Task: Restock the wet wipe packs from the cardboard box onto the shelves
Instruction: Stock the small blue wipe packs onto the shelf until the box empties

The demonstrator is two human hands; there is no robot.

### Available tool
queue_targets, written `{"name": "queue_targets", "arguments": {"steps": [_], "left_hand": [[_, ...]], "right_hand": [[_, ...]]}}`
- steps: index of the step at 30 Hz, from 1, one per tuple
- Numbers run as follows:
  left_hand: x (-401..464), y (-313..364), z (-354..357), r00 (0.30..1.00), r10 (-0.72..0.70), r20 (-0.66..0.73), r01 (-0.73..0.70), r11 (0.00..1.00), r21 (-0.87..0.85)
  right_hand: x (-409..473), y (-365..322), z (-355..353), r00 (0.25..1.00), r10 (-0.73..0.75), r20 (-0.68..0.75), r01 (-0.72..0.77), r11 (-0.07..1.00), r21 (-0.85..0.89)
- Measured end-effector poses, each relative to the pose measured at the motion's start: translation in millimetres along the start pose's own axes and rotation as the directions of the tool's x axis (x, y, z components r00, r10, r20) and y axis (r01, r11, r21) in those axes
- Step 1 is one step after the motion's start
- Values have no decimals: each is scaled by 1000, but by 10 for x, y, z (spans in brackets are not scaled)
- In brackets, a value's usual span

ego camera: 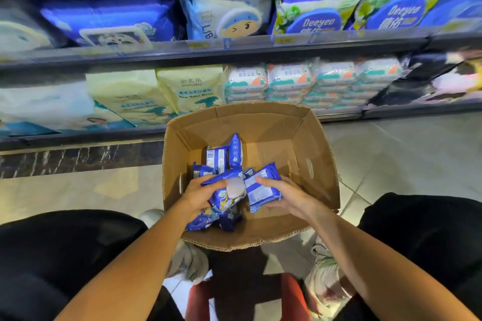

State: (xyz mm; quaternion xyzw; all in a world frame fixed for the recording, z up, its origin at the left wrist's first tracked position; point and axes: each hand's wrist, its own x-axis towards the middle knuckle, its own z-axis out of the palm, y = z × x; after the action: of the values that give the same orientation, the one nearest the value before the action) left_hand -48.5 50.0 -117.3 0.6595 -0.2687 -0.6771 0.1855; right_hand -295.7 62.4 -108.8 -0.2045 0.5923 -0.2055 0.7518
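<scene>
An open cardboard box sits on the floor between my knees, in front of the shelves. Several blue wet wipe packs lie in its left part. My left hand grips a bunch of blue packs with a white lid on top, inside the box near its front wall. My right hand holds another blue pack by its edge, right beside the left bunch.
The lower shelf carries yellow baby wipe bags and stacked white-green packs. Blue and white bags fill the upper shelf. A red stool is under me, and my shoes flank the box on a tiled floor.
</scene>
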Motion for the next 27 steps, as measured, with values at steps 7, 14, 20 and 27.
{"name": "queue_targets", "arguments": {"steps": [7, 14, 20, 27], "left_hand": [[-212, 257, 102, 996, 92, 14, -90, 986, -142], [-440, 651, 334, 974, 226, 17, -224, 971, -88], [-794, 1075, 503, 942, 324, 86, -315, 943, -105], [-1401, 1811, 645, 840, 542, -13, -530, 815, -233]], "right_hand": [[-201, -314, 85, 985, -53, 162, -17, 915, 404], [-585, -673, 97, 987, -148, 63, 147, 989, 28], [-1205, -1162, 84, 955, -293, 50, 297, 932, -207], [-1776, -1794, -47, 867, -494, -68, 483, 867, -124]]}}
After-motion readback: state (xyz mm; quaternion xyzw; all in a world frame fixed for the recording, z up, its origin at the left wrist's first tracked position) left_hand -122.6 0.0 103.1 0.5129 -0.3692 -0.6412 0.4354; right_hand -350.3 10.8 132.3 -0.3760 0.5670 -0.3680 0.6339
